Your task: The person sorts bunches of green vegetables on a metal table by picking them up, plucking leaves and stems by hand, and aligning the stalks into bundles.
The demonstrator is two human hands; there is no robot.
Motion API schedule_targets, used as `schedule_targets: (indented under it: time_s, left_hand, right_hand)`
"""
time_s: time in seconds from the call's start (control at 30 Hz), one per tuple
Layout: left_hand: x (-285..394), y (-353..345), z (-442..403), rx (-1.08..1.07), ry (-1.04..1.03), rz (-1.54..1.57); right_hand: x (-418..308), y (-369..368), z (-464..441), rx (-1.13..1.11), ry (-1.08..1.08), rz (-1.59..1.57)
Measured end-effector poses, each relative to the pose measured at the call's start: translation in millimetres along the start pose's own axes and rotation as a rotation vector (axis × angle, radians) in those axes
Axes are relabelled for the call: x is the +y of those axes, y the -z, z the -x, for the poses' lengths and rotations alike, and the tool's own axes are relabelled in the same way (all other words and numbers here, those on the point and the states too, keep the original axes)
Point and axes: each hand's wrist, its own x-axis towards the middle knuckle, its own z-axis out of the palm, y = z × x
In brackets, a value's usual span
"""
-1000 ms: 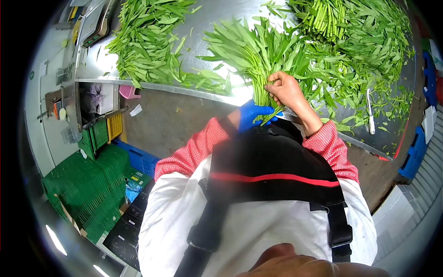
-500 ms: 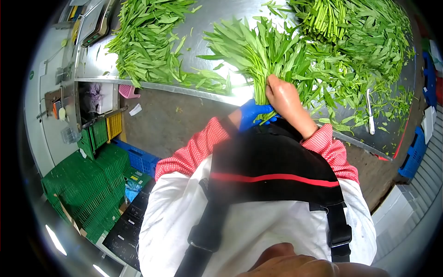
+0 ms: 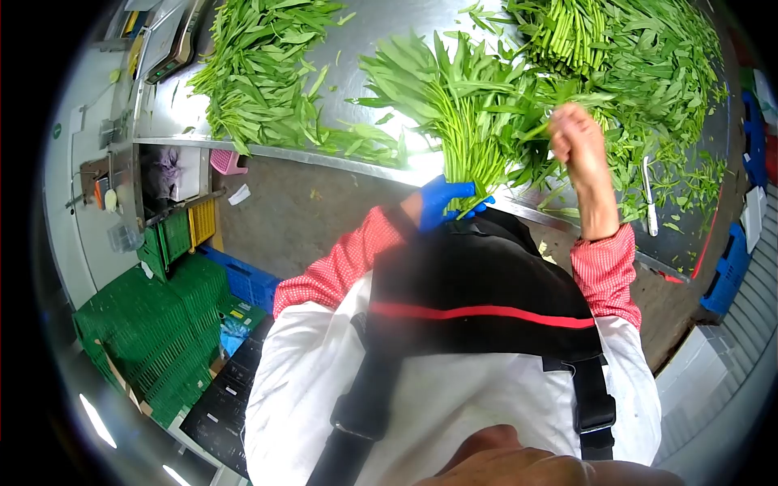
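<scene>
My left hand (image 3: 447, 201), in a blue glove, is wrapped round the lower stems of a leafy green bunch (image 3: 470, 121) at the table's front edge. The bunch's leaves fan out away from me over the metal table (image 3: 352, 61). To the right of the bunch, my bare right hand (image 3: 577, 138) is raised with its fingers pinched on a green stem (image 3: 539, 130). Loose greens (image 3: 632, 134) lie under and beyond that hand. A knife (image 3: 649, 194) with a white handle rests on the table farther right.
A leafy pile (image 3: 263, 73) lies at the table's left, near a scale (image 3: 174, 40). Stacked bunches (image 3: 567, 36) stand at the back right. Green crates (image 3: 146, 324), a blue crate (image 3: 247, 279) and a pink stool (image 3: 228, 162) are on the floor at left.
My right hand has moved away from the bunch, to the right and slightly up, with a stem in its fingers. My left hand has stayed round the bunch, whose stems are more spread.
</scene>
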Motion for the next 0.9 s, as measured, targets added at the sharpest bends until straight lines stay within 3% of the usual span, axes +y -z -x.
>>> schedule_targets:
  time_s: [0.13, 0.23, 0.33, 0.4, 0.43, 0.47, 0.53, 0.57, 0.63, 0.67, 0.77, 0.87, 0.9]
  left_hand:
    - [-4.0, -1.4, -8.0, 0.016, 0.077, 0.273]
    - [5.2, -14.8, -0.7, 0.048, 0.061, 0.439]
    - [-6.3, -3.4, -2.8, 0.029, 0.036, 0.055]
    - [-8.9, -0.1, -4.4, 0.001, 0.007, 0.005]
    - [-8.5, 0.3, -4.0, -0.011, -0.010, -0.021]
    - [-7.9, -1.2, -3.1, 0.001, -0.006, -0.019]
    - [-4.4, -6.8, -0.6, 0.030, -0.003, -0.012]
    - [-2.6, -7.1, 0.7, 0.027, -0.007, -0.023]
    - [-1.4, -8.9, 2.4, 0.020, -0.013, -0.039]
    - [-0.2, -10.9, 2.9, 0.040, -0.007, -0.037]
    - [3.8, -20.4, 1.9, 0.084, 0.004, -0.062]
    - [7.3, -23.7, 2.2, 0.107, -0.019, -0.133]
    - [6.8, -22.5, 2.1, 0.105, -0.025, -0.148]
  right_hand:
    - [37.1, -42.9, 28.0, -0.067, -0.196, 0.156]
    - [84.1, -49.6, 27.8, -0.059, -0.011, 0.414]
    - [86.4, -51.8, 28.9, -0.113, 0.155, 0.704]
    - [81.6, -56.6, 22.8, -0.124, 0.240, 0.827]
    - [76.3, -60.4, 19.8, -0.015, 0.272, 0.855]
    - [74.1, -58.8, 10.9, 0.075, 0.355, 0.788]
    - [43.9, -43.0, -3.9, 0.151, -0.040, 0.241]
    - [24.0, -32.4, -6.8, 0.220, 0.051, -0.094]
    - [-7.0, -2.8, -18.5, 0.293, 0.218, -0.440]
    - [-16.3, -5.7, -13.0, 0.309, 0.183, -0.252]
    - [23.3, -26.6, -9.3, 0.002, 0.184, 0.711]
    - [49.7, -63.3, 1.5, -0.098, 0.620, 1.388]
    - [54.7, -66.3, 0.8, -0.140, 0.608, 1.507]
